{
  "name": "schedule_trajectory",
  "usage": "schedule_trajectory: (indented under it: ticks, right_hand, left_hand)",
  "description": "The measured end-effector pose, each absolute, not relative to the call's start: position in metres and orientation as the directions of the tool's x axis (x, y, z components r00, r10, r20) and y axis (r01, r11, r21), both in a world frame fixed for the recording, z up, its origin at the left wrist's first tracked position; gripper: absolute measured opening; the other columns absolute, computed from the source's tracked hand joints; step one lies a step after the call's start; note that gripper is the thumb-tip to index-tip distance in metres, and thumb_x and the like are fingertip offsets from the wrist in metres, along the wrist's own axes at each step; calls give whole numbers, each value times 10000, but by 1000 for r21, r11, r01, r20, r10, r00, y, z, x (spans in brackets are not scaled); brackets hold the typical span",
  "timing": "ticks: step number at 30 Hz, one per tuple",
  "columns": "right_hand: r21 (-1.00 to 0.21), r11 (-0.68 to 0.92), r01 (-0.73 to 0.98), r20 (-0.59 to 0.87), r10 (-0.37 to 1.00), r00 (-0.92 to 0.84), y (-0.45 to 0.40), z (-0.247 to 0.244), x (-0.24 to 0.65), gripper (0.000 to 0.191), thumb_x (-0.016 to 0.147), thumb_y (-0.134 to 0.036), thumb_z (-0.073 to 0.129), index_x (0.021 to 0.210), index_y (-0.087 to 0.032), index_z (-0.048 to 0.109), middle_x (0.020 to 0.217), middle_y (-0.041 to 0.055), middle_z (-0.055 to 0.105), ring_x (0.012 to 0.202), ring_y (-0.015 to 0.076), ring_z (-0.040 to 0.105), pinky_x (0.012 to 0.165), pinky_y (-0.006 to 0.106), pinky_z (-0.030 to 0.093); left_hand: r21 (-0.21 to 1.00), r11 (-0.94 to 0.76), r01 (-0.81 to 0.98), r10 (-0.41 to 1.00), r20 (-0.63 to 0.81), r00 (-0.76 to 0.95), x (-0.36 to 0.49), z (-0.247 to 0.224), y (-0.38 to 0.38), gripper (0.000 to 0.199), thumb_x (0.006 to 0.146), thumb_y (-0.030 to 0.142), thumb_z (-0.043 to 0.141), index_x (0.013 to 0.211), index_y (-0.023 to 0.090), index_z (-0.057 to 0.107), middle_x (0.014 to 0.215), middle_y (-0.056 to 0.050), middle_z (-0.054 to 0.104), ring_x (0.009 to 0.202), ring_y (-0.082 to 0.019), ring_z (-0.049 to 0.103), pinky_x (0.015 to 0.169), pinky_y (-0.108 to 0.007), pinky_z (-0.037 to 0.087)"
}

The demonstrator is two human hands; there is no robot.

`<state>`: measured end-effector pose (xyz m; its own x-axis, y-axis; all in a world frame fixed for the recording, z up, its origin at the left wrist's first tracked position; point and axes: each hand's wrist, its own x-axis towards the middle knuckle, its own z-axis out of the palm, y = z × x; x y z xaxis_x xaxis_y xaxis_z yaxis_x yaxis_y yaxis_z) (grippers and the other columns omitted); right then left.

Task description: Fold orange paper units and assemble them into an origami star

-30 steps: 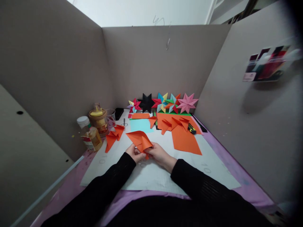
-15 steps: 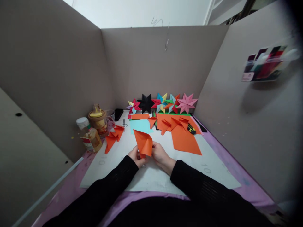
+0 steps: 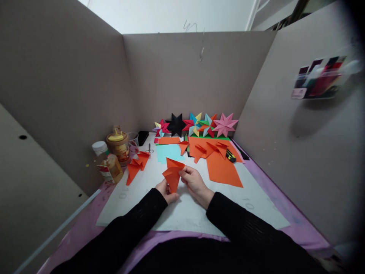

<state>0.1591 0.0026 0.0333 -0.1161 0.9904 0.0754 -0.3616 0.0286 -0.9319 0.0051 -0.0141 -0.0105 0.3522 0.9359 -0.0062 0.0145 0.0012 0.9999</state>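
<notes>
A folded orange paper piece (image 3: 173, 176), its lower end narrowed to a point and its flaps spread above, is held up over the middle of a large white paper sheet (image 3: 194, 219). The person's left hand (image 3: 166, 191) is half closed around the lower left of the piece, its thumb stretched out below the pointed end. The person's right hand (image 3: 194, 183) is curled, thumb and forefinger pinching the right edge of the piece; its other fingers are bent inward.

To the left on the white sheet lie more folded orange paper pieces (image 3: 132, 174), apparently 2, though they overlap too closely to count surely. Beyond the hands is a flat light-blue paper sheet (image 3: 169, 152), and to its right a flat orange paper sheet (image 3: 224, 174) with a yellow-and-black cutter (image 3: 230, 156) near its far edge.

Along the grey back panel (image 3: 196, 76) stand 5 folded paper stars, among them a black paper star (image 3: 176, 125) and a pink paper star (image 3: 225, 125). At the far left, a clear bottle with a white cap (image 3: 110, 167) stands beside a brown tub with a yellow lid (image 3: 119, 147); small metal scissors (image 3: 149, 149) lie to their right.
</notes>
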Motion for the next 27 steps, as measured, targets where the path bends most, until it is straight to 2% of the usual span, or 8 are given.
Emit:
schedule_trajectory:
  ticks: [4,9,11,13,16,18,21,27]
  right_hand:
    - [-935,51,-350,99,988,-120,4,35,161,211,659,-289,673,599,-171,508,506,-68,402,448,63,289,460,226,211]
    - [-949,120,-292,173,971,-165,8,38,172,187,708,-292,626,616,-172,516,512,-63,398,463,74,318,467,227,225]
    - [-955,132,-267,189,962,-199,8,41,177,180,729,-294,597,620,-171,522,528,-58,406,471,77,328,470,226,230]
    - [-965,143,-220,199,945,-258,7,46,182,175,736,-282,576,610,-171,525,546,-53,412,480,79,338,477,225,245]
    - [-967,249,-52,251,903,-350,4,56,186,148,736,-234,558,604,-168,546,619,-28,463,554,97,420,536,230,320]
    - [-916,388,102,325,867,-379,1,62,186,119,739,-186,539,627,-168,573,700,-1,514,641,119,487,593,240,367]
    - [-752,598,276,465,779,-420,-3,66,186,139,743,-110,497,657,-173,587,737,13,532,674,125,510,629,246,395]
    - [-476,770,425,585,638,-500,-8,64,185,139,763,-88,484,737,-177,588,769,25,525,706,135,509,661,249,412]
  left_hand:
    - [1000,25,19,931,-30,364,6,-12,-14,766,550,250,774,1207,128,400,610,42,558,514,-117,542,498,-241,431]
    - [993,8,-122,944,33,327,2,-7,-5,690,470,128,754,1104,183,487,975,-75,624,906,-217,603,663,-261,468]
    - [983,-6,-181,965,53,257,-3,0,1,592,459,140,757,1004,176,527,979,-78,630,931,-227,598,682,-272,471]
    - [969,-27,-244,987,65,145,-9,10,6,495,493,232,768,932,166,549,892,-59,649,867,-203,617,721,-291,473]
    - [969,-45,-245,998,52,21,-17,26,6,391,650,471,667,881,164,594,880,-72,671,837,-193,627,720,-301,479]
    - [980,-134,-150,991,137,9,-19,37,2,419,714,544,580,828,145,640,878,-96,681,837,-201,626,723,-304,480]
    - [959,-277,65,960,273,60,-18,49,-8,367,734,491,593,799,143,689,829,-92,696,790,-192,628,710,-285,477]
    - [929,-327,173,940,301,160,-11,59,-24,224,738,353,610,802,163,709,675,-48,698,656,-172,639,664,-277,485]
